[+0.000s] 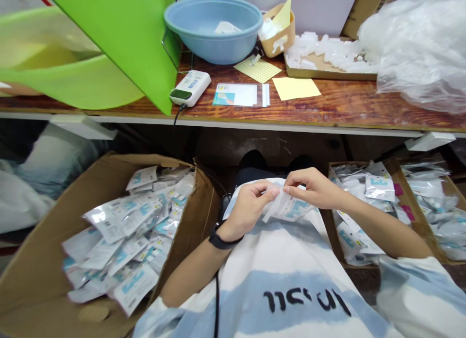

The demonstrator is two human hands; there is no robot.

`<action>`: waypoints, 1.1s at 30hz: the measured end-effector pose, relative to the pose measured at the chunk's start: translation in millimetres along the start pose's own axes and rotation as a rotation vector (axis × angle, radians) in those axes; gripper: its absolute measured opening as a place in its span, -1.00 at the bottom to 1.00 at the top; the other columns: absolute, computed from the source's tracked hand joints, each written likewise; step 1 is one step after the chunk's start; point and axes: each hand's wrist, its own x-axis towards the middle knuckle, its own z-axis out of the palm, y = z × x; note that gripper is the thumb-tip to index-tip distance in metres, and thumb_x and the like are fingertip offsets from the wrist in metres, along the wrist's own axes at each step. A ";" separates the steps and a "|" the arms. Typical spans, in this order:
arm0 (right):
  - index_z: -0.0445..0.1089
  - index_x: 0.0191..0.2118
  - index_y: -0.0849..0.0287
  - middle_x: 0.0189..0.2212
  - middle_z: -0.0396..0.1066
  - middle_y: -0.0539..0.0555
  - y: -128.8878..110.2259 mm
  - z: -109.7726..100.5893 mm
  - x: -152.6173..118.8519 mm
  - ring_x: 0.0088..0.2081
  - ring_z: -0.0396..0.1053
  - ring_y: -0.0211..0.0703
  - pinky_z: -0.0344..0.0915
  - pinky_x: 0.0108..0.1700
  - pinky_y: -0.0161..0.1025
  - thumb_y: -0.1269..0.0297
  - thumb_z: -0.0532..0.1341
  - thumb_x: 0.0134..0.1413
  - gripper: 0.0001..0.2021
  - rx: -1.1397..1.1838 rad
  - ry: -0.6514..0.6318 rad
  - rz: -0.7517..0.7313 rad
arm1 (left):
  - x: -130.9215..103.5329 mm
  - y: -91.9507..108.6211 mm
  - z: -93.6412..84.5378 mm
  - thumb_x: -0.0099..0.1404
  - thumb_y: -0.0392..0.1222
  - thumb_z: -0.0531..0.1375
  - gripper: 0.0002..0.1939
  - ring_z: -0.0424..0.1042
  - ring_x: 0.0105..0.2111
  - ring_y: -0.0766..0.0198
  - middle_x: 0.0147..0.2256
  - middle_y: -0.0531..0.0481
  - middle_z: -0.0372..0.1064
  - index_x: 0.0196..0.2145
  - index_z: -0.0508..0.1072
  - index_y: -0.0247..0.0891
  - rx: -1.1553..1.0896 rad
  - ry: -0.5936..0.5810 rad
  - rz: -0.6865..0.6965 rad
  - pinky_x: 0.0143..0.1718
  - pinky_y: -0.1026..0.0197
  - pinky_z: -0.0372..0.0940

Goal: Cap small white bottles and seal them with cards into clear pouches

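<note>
1. I saw the left hand point(249, 207) pinching a packet point(296, 209), thumb against finger.
2. The right hand point(311, 186) pinched its edge likewise.
3. The packet was over the shirt point(284, 253), between two boxes point(206, 199).

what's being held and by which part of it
A clear bag: the left hand and right hand pinch it by its far edge, toward its left end.
</note>
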 end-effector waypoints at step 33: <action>0.57 -0.23 0.08 -0.34 0.55 0.05 -62.0 32.9 -4.8 -0.29 0.50 -0.17 0.46 -0.23 -0.21 0.37 0.26 0.17 -0.88 0.329 0.692 -0.362 | -10.1 56.3 21.1 0.25 -0.37 0.28 -0.77 0.48 -0.20 0.27 -0.28 0.01 0.54 -0.26 0.65 -0.05 0.218 0.274 0.903 -0.11 0.18 0.42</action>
